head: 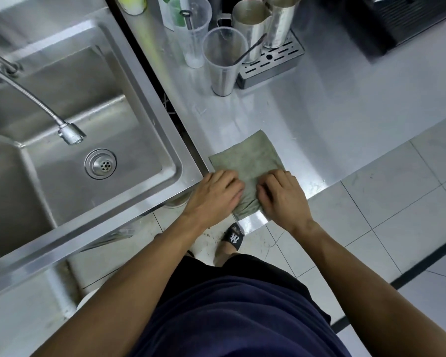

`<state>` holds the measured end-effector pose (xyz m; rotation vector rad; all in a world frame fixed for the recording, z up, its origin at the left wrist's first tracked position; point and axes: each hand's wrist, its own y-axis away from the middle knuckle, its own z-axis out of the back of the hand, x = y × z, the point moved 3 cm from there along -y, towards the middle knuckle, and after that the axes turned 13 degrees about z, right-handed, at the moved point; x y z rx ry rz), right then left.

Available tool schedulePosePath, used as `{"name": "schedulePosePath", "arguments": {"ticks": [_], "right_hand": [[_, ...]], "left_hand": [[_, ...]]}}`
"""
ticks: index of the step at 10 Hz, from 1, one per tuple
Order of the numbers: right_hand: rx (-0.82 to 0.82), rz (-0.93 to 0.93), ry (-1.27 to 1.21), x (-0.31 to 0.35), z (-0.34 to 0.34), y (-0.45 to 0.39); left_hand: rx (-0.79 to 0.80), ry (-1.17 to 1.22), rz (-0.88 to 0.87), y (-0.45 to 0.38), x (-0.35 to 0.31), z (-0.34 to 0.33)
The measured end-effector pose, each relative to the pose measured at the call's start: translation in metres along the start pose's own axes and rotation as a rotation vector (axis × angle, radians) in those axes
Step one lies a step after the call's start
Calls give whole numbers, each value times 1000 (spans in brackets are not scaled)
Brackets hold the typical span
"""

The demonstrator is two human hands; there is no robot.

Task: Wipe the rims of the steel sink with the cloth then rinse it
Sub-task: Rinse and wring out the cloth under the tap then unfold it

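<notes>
While the green cloth (245,161) lies at the table's (345,119) near edge beside the sink (150,99), it is pinched by both hands (216,191) (283,194); it should be bunched tight before rims are wiped.

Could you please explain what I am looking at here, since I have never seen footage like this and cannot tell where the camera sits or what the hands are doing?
There is no machine here: a person wears one wide-angle camera on the head, so you look down over their chest and arms. The left hand and right hand both press on the near end of a green cloth lying flat on a steel counter; it may be being folded or gathered, I cannot tell. To the left is the steel sink, with a flexible tap hanging over the drain; no water is visibly running. At the back of the counter stand clear cups and steel jugs by a slotted drip tray. Below is tiled floor.
</notes>
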<state>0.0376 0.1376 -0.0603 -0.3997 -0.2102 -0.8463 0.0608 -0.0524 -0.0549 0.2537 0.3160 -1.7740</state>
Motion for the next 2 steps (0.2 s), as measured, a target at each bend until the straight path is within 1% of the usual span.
{"name": "schedulePosePath", "arguments": {"ticks": [1, 2], "right_hand": [[4, 31, -73, -1, 7, 7], [-28, 42, -108, 17, 25, 34]], "left_hand": [[-10, 31, -29, 11, -3, 9], [-10, 74, -20, 34, -23, 14]]}}
